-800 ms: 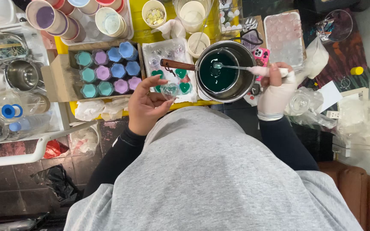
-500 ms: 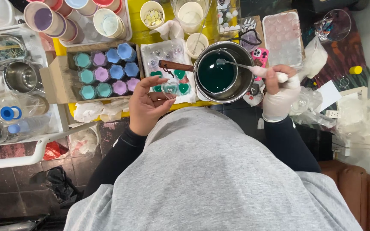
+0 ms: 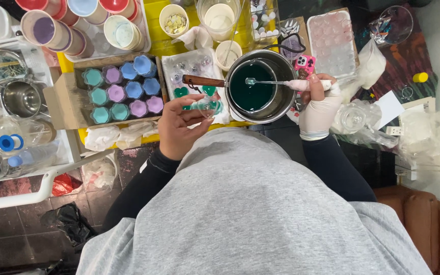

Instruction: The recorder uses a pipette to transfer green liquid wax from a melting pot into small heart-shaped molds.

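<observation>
Small clear mould sits pinched between thumb and fingertips of the bare left hand, palm up, at nine o'clock of the steel saucepan of dark green liquid. Gloved right hand, fingers clamped on a spoon, holds its bowl over the liquid from three o'clock.

Grey top, dark sleeves, 1 white glove

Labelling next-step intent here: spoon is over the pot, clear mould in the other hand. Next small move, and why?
Probably carry the metal spoon leftward to the clear heart-shaped mould: the right hand holds it above the green liquid in the steel pot, and the left hand holds the mould beside the pot.
</observation>
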